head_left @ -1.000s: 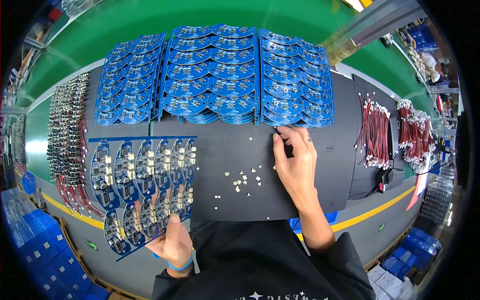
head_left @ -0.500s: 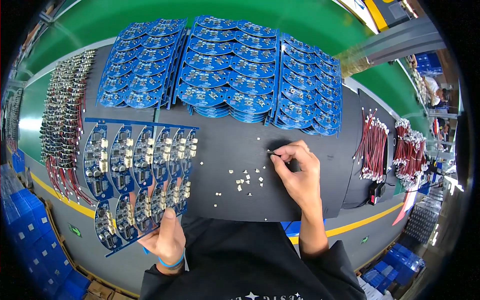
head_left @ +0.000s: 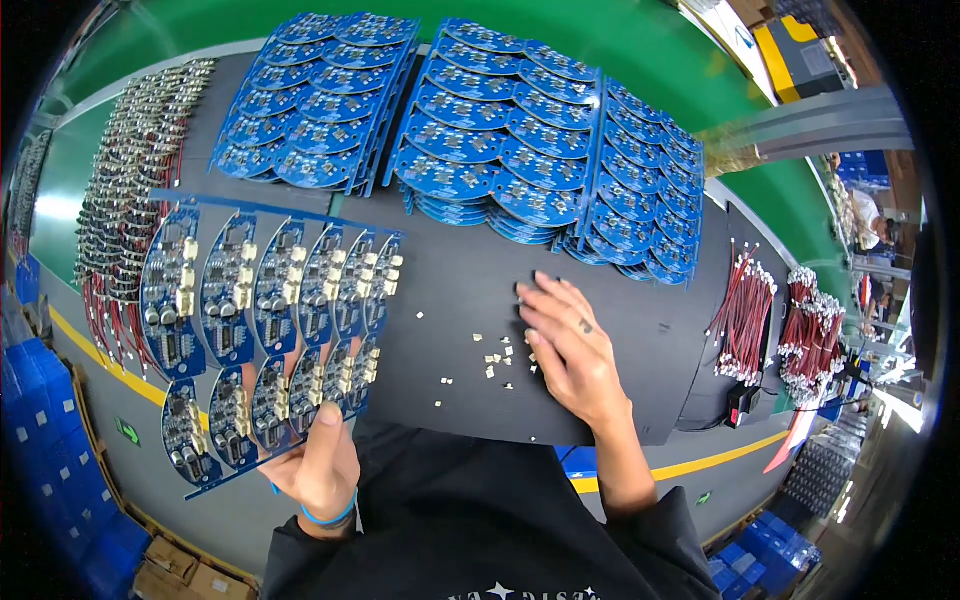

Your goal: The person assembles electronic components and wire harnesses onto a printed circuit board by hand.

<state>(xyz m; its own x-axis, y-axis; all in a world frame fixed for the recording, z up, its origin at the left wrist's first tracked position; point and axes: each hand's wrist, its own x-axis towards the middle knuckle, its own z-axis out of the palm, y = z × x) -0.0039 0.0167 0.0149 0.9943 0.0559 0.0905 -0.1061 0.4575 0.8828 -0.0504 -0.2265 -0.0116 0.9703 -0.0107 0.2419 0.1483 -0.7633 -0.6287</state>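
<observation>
My left hand [head_left: 325, 462] grips the lower edge of a blue circuit board panel [head_left: 222, 340], thumb on its front face. The panel is tilted up at the left of the table and carries two rows of curved boards with white connectors and small components. My right hand [head_left: 575, 350] is palm down over the black tabletop, fingers stretched out and apart. Beside it lie several small cream-white connectors [head_left: 491, 372], scattered loosely; the hand may hide others beneath it. No object shows in its fingers.
Stacks of blue circuit board panels [head_left: 545, 140] line the far side of the black table [head_left: 440, 270]. Boards with red wires [head_left: 130, 200] are piled at the left. Bundles of red cables with white ends [head_left: 745, 315] lie at the right, near a small black device [head_left: 740, 405].
My right hand has gone from a pinch to fingers spread flat over the connectors. The whole view has shifted slightly, and my left hand still holds the panel.
</observation>
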